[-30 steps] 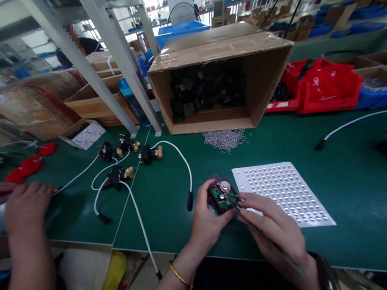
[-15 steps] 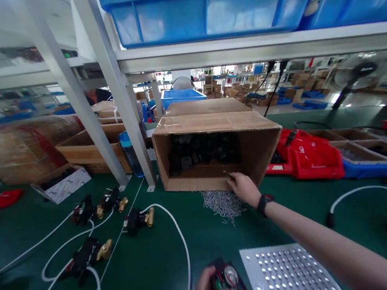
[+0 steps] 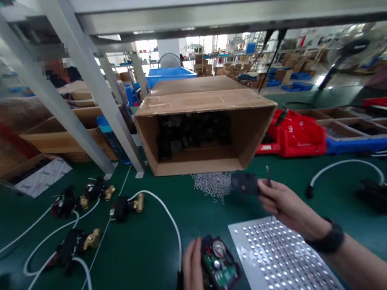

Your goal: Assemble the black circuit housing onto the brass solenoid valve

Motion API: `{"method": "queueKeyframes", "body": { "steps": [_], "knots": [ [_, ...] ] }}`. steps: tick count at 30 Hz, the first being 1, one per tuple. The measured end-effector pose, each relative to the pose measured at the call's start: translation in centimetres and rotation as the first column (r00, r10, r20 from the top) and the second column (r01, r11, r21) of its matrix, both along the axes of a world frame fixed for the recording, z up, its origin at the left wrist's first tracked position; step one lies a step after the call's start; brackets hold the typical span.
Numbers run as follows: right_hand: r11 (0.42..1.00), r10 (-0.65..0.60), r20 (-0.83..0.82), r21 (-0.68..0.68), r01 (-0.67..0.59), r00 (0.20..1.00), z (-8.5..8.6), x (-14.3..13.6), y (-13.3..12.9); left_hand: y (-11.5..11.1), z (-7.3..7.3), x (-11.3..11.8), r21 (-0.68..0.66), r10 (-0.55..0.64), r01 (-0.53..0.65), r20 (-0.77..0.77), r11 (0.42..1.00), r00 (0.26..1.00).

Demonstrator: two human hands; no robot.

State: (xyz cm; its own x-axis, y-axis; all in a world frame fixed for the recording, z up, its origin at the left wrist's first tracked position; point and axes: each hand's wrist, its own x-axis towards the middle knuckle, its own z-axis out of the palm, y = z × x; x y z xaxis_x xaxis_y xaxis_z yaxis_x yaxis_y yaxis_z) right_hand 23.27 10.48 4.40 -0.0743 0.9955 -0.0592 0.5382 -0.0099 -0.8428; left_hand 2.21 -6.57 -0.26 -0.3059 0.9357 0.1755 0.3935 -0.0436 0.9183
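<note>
My left hand (image 3: pixel 192 279) is closed around the side of a small dark housing (image 3: pixel 222 268), open at the top. Inside it a green circuit board and a round silver part show. My right hand (image 3: pixel 284 204) pinches a flat black cover (image 3: pixel 245 184) over the green table. A thin dark rod (image 3: pixel 268 174) sticks up from the same fingers; its kind I cannot make out. Just beyond the cover lies a pile of small screws (image 3: pixel 213 185). Beneath my right hand is a silver sheet (image 3: pixel 285 261) with rows of shiny round bumps.
A cardboard box (image 3: pixel 196 166) holding black parts lies with its opening towards me. Black units with brass fittings (image 3: pixel 125 207) and white cables stand at the left. Red bins (image 3: pixel 296 135) are at the right. A metal shelf post (image 3: pixel 94 82) rises left of the box.
My right hand has moved from the box opening back towards me, and a black cover now shows in it. The view has tilted down. My left hand still holds the housing.
</note>
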Motion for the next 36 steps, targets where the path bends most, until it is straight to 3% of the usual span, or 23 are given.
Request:
{"method": "queueKeyframes", "body": {
  "steps": [2,4,5,7,9,13,14,16,18,19,20,22,24,26,29,32,36],
  "knots": [
    [0.979,-0.038,-0.184,-0.206,-0.001,0.982,-1.0,2.7,-6.0,0.2,0.6,0.1,-0.050,-0.015,0.016,0.038,0.999,0.999],
    [0.948,-0.121,-0.227,-0.316,0.044,0.966,-1.8,4.9,-10.4,0.6,1.3,0.2,-0.124,-0.023,0.036,0.107,0.992,0.994],
    [0.956,-0.137,-0.172,-0.282,0.084,0.976,-2.1,5.8,-11.9,0.8,1.7,0.4,-0.163,-0.024,0.049,0.152,0.985,0.988],
    [0.992,-0.116,0.070,-0.042,0.119,0.991,-2.3,6.8,-13.6,1.2,2.4,0.7,-0.230,-0.017,0.075,0.246,0.970,0.969],
    [0.986,-0.067,0.324,0.165,0.013,0.944,-2.1,6.9,-14.2,1.3,2.9,1.1,-0.254,-0.011,0.096,0.316,0.963,0.949],
    [0.965,0.099,0.609,0.134,-0.226,0.787,-1.5,4.9,-13.8,0.4,3.3,1.8,-0.201,-0.030,0.110,0.365,0.973,0.931],
    [0.963,0.114,0.603,0.129,-0.237,0.790,-1.3,4.4,-13.5,0.1,3.4,1.9,-0.198,-0.040,0.115,0.350,0.973,0.936],
    [0.977,0.120,0.415,0.112,-0.182,0.902,-0.8,3.5,-13.1,-0.6,3.7,2.1,-0.200,-0.088,0.142,0.259,0.969,0.962],
    [0.996,0.077,-0.044,-0.041,-0.079,0.996,-0.2,2.8,-12.7,-1.3,4.1,2.5,-0.184,-0.167,0.180,0.088,0.966,0.982],
    [0.983,0.019,-0.305,-0.168,-0.073,0.952,0.1,2.3,-12.6,-1.5,4.3,2.8,-0.164,-0.207,0.203,-0.009,0.965,0.978],
    [0.953,-0.061,-0.516,-0.285,-0.104,0.854,0.3,1.8,-12.5,-1.6,4.4,3.0,-0.139,-0.239,0.224,-0.101,0.965,0.966],
    [0.885,-0.203,-0.725,-0.423,-0.193,0.658,0.5,0.6,-12.7,-1.6,4.6,3.6,-0.100,-0.273,0.256,-0.246,0.962,0.930],
    [0.867,-0.223,-0.764,-0.439,-0.236,0.605,0.3,-0.6,-13.1,-1.5,4.7,4.0,-0.100,-0.279,0.260,-0.339,0.960,0.899],
    [0.894,-0.137,-0.733,-0.381,-0.236,0.666,-0.1,-1.5,-13.5,-1.3,4.8,4.2,-0.121,-0.272,0.244,-0.401,0.962,0.875],
    [0.936,0.131,-0.610,-0.185,-0.301,0.781,-0.3,-1.7,-13.8,-1.1,5.3,4.3,-0.156,-0.271,0.224,-0.467,0.962,0.841],
    [0.927,0.346,-0.416,0.016,-0.374,0.841,0.0,-1.3,-13.9,-1.0,5.9,4.2,-0.187,-0.283,0.217,-0.515,0.958,0.809],
    [0.896,0.444,-0.226,0.127,-0.426,0.867,0.6,-1.4,-14.3,-1.1,6.2,4.1,-0.181,-0.296,0.234,-0.545,0.955,0.785]
  ]
}}
